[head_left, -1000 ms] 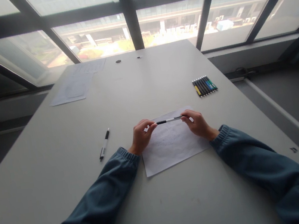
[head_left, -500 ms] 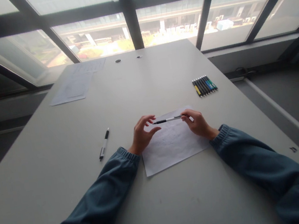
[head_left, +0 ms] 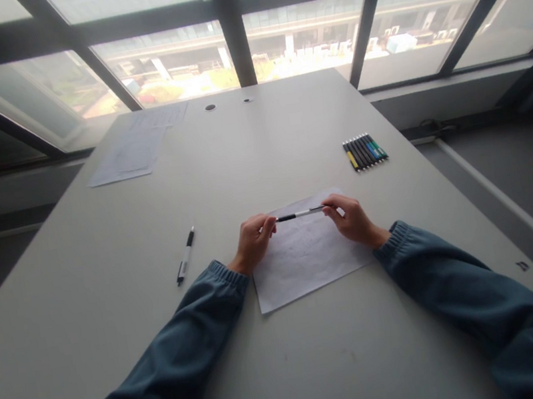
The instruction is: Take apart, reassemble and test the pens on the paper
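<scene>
Pen [head_left: 299,214] spans gap between hands, over paper sheet [head_left: 303,271]. Left hand [head_left: 253,238] pinches dark-grip end; right hand [head_left: 350,218] pinches clip end. Likely light, stiff, sturdy; pale barrel probably slick, dark grip beside left hand surer hold.

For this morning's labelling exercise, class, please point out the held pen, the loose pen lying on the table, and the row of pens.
Held pen [head_left: 303,212]: head view, white barrel.
Loose pen [head_left: 185,257]: head view, mid-barrel.
Row of pens [head_left: 365,153]: head view, middle of the row.
</scene>
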Tool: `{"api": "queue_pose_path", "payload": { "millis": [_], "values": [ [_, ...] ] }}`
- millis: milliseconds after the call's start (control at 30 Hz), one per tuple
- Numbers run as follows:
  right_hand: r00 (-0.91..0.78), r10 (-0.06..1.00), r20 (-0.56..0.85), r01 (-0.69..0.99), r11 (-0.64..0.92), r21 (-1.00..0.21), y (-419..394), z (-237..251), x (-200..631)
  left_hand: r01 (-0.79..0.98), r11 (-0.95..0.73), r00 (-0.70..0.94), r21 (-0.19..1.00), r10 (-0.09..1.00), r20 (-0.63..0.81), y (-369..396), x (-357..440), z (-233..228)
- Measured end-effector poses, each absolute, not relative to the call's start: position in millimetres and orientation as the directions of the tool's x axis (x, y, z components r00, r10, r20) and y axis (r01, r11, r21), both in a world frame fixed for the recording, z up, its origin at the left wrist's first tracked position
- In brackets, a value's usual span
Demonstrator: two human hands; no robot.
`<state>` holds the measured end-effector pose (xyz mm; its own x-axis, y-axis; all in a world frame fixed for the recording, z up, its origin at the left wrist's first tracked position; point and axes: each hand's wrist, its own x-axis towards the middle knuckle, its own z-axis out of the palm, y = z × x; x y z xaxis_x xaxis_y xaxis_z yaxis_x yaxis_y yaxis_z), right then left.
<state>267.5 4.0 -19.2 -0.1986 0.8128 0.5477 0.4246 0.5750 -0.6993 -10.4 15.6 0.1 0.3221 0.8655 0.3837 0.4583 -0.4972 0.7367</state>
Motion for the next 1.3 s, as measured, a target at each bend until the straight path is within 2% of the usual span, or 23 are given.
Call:
{"api": "queue_pose_path", "payload": {
  "millis": [533,767,1000,1167,1300],
  "values": [
    [-0.177,0.828,0.531,0.439,0.550,-0.711,4.6,-19.8,267.4,0.406,-0.631,0.246,0.661,0.772,0.586,17.5,-10.0,-3.3],
    [-0.168,0.834,0.526,0.432,0.542,-0.721,3.9,-19.6,267.5,0.394,-0.664,0.228,0.636,0.741,0.632,14.9,-8.2,0.3],
    [-0.160,0.830,0.535,0.428,0.546,-0.720,4.1,-17.4,267.2,0.376,-0.676,0.287,0.634,0.735,0.614,17.4,-9.1,-2.6],
    [-0.162,0.832,0.530,0.426,0.544,-0.723,3.6,-17.9,267.0,0.416,-0.609,0.263,0.675,0.791,0.552,18.4,-12.0,-5.4],
    [-0.182,0.826,0.534,0.422,0.556,-0.716,2.8,-16.9,266.8,0.389,-0.610,0.335,0.690,0.791,0.511,18.3,-12.8,-4.0]
  ]
}}
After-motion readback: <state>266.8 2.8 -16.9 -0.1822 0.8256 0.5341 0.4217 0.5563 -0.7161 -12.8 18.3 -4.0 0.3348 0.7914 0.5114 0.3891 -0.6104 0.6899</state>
